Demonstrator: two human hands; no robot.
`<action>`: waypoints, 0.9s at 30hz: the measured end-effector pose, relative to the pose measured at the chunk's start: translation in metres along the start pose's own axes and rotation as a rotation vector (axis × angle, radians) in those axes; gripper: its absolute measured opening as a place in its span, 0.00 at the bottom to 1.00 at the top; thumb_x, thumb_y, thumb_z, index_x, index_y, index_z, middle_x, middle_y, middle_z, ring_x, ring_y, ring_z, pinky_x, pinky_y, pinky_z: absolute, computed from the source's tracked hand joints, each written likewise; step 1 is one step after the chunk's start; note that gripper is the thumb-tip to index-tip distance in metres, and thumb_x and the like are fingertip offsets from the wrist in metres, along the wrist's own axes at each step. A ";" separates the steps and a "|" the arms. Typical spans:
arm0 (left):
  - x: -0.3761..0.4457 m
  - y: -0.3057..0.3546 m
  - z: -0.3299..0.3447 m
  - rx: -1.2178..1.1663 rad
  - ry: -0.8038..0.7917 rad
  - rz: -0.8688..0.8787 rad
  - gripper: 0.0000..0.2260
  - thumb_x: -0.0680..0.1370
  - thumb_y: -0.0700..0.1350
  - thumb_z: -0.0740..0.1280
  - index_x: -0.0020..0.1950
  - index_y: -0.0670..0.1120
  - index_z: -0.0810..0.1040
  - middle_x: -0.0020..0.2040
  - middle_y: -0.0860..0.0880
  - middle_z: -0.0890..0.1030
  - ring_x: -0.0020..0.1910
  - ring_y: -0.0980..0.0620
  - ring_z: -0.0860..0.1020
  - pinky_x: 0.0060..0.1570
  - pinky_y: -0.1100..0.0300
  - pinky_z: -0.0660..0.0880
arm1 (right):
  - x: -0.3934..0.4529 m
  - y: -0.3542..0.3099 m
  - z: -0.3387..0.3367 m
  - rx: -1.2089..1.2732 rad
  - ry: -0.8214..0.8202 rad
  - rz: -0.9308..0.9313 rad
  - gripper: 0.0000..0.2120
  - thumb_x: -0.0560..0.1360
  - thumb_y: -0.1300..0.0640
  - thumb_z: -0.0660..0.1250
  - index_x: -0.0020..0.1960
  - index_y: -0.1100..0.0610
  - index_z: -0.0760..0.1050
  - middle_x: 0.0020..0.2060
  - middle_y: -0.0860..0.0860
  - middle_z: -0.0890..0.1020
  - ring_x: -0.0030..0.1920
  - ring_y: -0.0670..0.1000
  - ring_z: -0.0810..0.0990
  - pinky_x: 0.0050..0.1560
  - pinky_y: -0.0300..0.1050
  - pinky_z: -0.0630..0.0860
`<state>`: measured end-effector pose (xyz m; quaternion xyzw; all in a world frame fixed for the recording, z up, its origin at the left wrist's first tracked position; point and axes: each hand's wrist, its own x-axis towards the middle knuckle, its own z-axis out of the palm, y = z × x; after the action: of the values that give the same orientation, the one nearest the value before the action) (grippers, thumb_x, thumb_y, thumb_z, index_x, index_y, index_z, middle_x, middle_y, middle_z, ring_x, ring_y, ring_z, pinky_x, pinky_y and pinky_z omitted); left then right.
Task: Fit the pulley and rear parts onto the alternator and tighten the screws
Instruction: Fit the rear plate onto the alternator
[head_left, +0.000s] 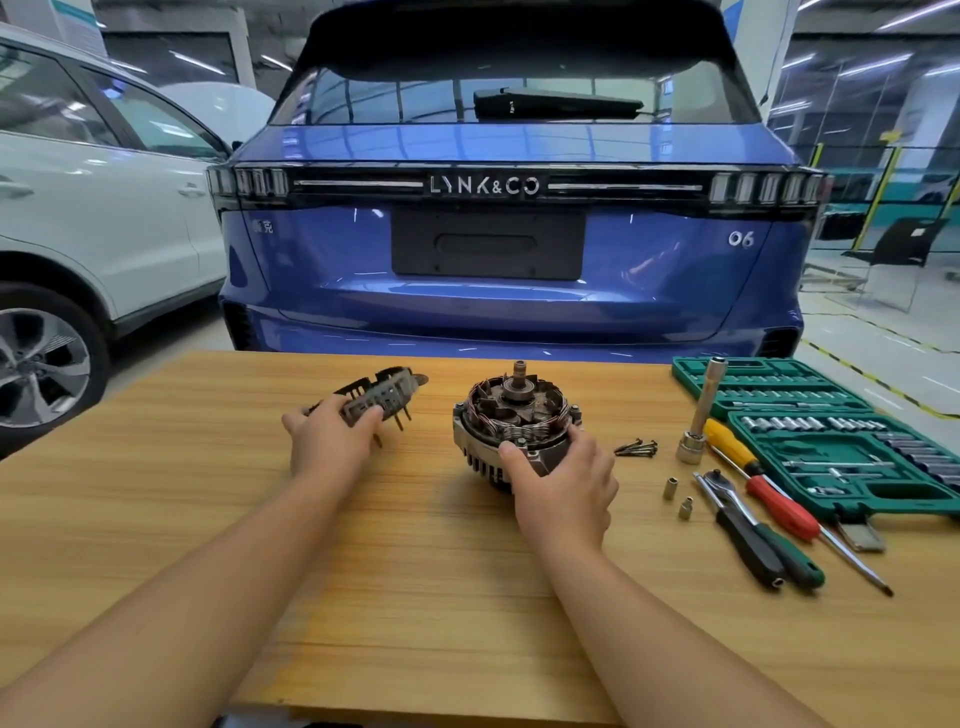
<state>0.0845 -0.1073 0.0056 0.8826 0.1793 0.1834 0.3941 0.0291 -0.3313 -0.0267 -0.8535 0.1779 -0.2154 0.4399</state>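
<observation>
On the table, the right hand grips the alternator; the left hand holds the rear part.

A big blue car stood behind the wooden table, with a white car beside it on the left. Far off on the right stood a black chair (near some yellow posts). Yellow and black striped lines ran across the floor.
</observation>
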 end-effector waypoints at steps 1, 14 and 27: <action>0.000 0.006 -0.004 -0.093 0.004 -0.046 0.21 0.78 0.59 0.68 0.67 0.49 0.75 0.65 0.44 0.70 0.42 0.51 0.73 0.39 0.60 0.69 | -0.001 -0.002 -0.002 -0.006 -0.009 0.003 0.41 0.69 0.29 0.67 0.74 0.47 0.60 0.72 0.50 0.63 0.71 0.55 0.62 0.65 0.62 0.69; -0.040 0.086 -0.080 -0.780 -0.338 -0.417 0.21 0.73 0.62 0.73 0.58 0.49 0.80 0.49 0.48 0.85 0.45 0.45 0.84 0.33 0.57 0.73 | 0.004 -0.012 -0.053 0.187 -0.137 -0.151 0.36 0.76 0.34 0.64 0.77 0.50 0.61 0.72 0.50 0.69 0.68 0.50 0.67 0.63 0.52 0.70; -0.093 0.125 -0.125 -0.713 -0.843 -0.249 0.23 0.79 0.69 0.56 0.48 0.54 0.81 0.54 0.48 0.86 0.50 0.46 0.85 0.37 0.57 0.63 | 0.018 -0.066 -0.112 0.581 -0.557 -0.211 0.20 0.71 0.44 0.75 0.61 0.43 0.76 0.53 0.45 0.85 0.54 0.49 0.85 0.50 0.48 0.82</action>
<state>-0.0330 -0.1498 0.1615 0.6639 0.0361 -0.1836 0.7240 -0.0064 -0.3796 0.0895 -0.7331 -0.1047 -0.0613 0.6693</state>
